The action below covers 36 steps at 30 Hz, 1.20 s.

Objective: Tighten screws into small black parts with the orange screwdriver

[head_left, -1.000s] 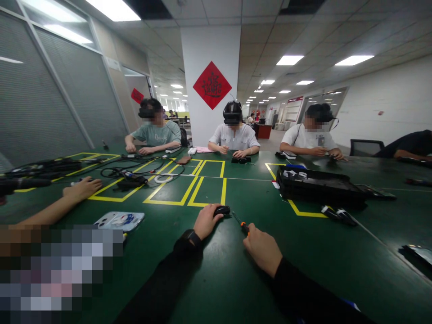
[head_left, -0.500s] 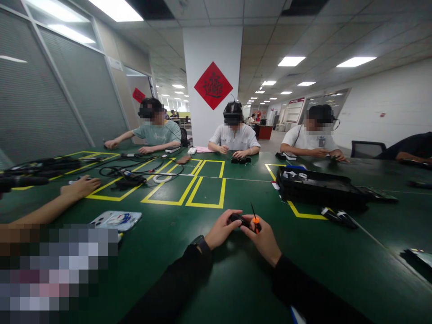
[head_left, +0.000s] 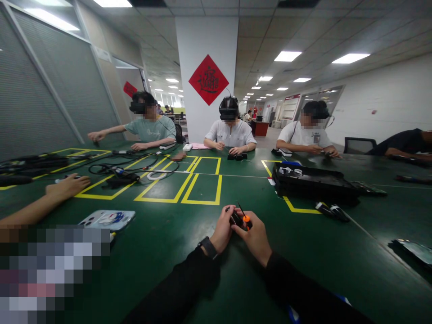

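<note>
Above the green table [head_left: 162, 270] my left hand [head_left: 221, 231] is closed round a small black object [head_left: 236, 219], whose kind I cannot make out. My right hand [head_left: 254, 236] grips a screwdriver [head_left: 247, 221] with an orange and black handle. Its thin dark shaft points up and to the left, away from the tabletop. The fingertips of my right hand also rest against the black object, so the two hands meet. Part of the object is hidden behind my fingers.
A long black tray-like case [head_left: 310, 182] lies to the right, with black pieces [head_left: 332, 211] in front of it. Yellow tape outlines [head_left: 202, 202] mark the table. Black cables [head_left: 118, 173] and a phone [head_left: 108, 219] are on the left. A neighbour's hand [head_left: 69, 185] and several people surround the table.
My hands have shifted slightly left in view, and the black object has turned more upright in my left hand. The screwdriver stays in my right hand. The whole view has shifted a little.
</note>
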Tool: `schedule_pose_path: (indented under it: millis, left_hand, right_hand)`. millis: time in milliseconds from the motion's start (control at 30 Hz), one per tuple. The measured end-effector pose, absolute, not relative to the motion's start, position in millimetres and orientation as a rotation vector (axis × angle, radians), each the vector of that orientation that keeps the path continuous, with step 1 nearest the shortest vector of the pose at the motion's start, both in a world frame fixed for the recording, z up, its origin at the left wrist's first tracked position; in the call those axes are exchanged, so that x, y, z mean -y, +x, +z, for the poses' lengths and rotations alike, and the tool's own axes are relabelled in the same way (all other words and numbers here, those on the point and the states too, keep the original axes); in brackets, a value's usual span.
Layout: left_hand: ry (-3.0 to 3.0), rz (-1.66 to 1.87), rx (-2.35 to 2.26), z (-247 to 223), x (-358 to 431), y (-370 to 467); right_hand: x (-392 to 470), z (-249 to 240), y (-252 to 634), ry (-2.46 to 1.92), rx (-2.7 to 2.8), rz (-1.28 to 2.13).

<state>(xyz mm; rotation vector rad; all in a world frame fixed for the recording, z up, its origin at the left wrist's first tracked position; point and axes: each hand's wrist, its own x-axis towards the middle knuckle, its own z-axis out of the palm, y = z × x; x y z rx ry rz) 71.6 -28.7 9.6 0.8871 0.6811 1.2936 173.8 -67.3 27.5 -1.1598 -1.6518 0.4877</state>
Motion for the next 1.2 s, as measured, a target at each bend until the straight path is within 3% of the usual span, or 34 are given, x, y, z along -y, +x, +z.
schedule_pose_path:
  millis: [233,500,1200]
  left_hand:
    - [0.855,1.274,-0.718,10,22,59]
    - [1.009,1.21,-0.661,13,1,17]
    - [0.979,1.25,-0.611,7,-2,13]
  right_hand:
    - [69,32,183,-1.219,1.713,0.427]
    - [66,28,200,-1.245,1.817,0.67]
    - [70,34,199,-1.237,1.911,0.655]
